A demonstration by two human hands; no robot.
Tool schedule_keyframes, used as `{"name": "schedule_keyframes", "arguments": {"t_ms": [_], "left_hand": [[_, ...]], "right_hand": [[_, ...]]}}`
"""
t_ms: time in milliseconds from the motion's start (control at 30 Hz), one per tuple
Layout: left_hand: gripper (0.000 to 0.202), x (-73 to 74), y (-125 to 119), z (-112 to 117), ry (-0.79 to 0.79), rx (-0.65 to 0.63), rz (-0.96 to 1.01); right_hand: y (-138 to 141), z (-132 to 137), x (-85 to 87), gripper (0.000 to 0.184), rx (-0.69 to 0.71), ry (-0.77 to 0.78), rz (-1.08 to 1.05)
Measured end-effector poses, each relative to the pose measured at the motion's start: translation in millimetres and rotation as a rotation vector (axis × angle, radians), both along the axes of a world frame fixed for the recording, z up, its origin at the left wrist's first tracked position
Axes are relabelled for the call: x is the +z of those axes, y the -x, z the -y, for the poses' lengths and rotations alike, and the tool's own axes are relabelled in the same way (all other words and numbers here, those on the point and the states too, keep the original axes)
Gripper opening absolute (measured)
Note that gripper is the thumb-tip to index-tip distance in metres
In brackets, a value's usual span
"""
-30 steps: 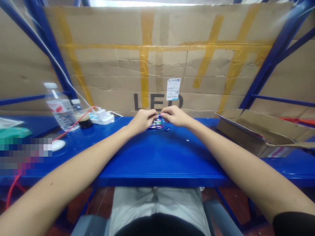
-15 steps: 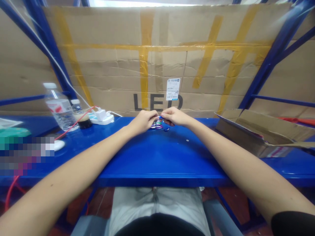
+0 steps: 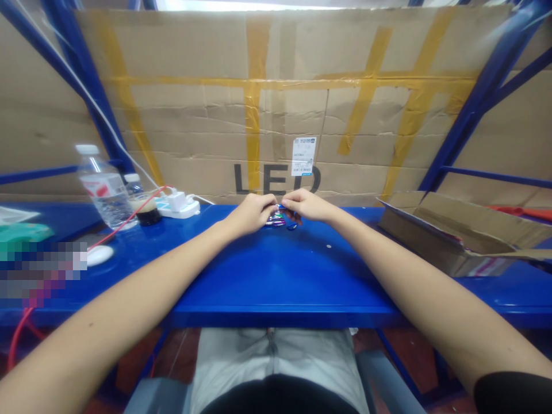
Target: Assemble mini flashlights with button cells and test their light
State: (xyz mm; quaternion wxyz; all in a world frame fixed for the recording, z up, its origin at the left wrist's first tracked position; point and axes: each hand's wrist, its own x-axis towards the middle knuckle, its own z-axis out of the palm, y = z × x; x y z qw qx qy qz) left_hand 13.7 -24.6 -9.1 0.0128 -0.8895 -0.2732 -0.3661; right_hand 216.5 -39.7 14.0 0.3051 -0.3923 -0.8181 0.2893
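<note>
Near the back of the blue table (image 3: 267,282), my left hand (image 3: 252,213) and my right hand (image 3: 308,204) meet with bent fingers almost touching. A small shiny blue piece (image 3: 281,206) is pinched between their fingertips; its exact kind is too small to tell. Just beneath the fingers lies a cluster of shiny metallic pieces (image 3: 276,221) in purple, green and silver, partly hidden by my left hand. Below my right fingers rests a small dark-blue loop-shaped piece (image 3: 292,227), apart from the cluster.
An open cardboard box (image 3: 440,230) stands at the right. On the left are a water bottle (image 3: 106,195), a smaller bottle of dark liquid (image 3: 146,213), a white power strip (image 3: 185,208) and a red cable (image 3: 129,218). A large taped cardboard sheet (image 3: 194,126) closes off the back.
My fingers have shifted very slightly around the small blue piece, the right ones most. Arms and the pieces on the table look the same.
</note>
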Motion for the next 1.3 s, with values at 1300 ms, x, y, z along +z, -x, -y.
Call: {"name": "schedule_keyframes", "arguments": {"t_ms": [1300], "left_hand": [[0.021,4.0,7,-6,-0.539,-0.014,-0.251]], "right_hand": [[3,5,6.5,0.031,0.019,0.444,-0.402]]}}
